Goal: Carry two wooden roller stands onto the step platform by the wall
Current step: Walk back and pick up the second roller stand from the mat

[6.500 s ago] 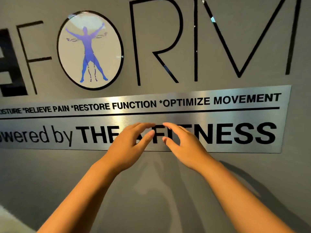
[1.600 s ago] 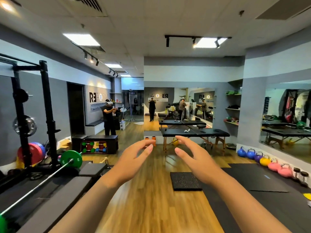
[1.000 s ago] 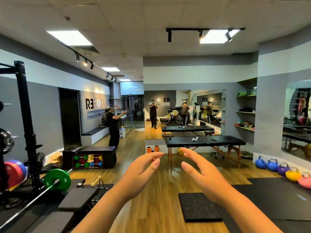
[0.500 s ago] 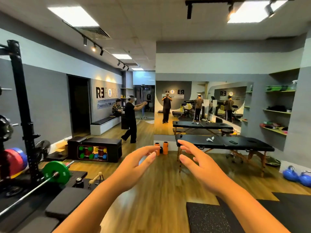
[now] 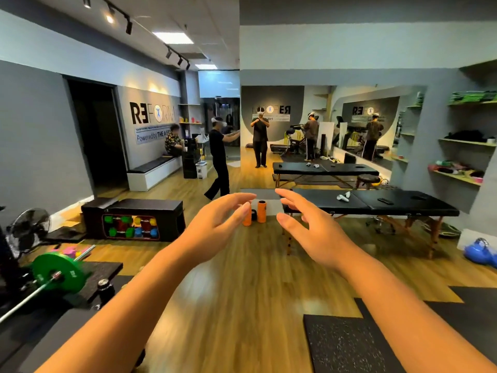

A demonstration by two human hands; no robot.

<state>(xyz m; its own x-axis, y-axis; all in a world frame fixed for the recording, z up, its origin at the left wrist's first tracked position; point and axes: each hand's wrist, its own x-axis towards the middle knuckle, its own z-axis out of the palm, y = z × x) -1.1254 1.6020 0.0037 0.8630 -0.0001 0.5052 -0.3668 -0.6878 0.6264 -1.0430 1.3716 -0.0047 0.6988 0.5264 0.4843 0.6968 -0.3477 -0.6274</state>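
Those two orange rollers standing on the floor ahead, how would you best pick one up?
Each orange roller stands upright on the wooden floor, a plain cylinder beside its twin. I would probably wrap fingers round the mid-body from the open outer side, since the inner side is crowded. Both the left hand and right hand are free.

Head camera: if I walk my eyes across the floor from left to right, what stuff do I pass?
Green weight plate → black box of coloured dumbbells → orange foam rollers → near black massage table → blue kettlebell.
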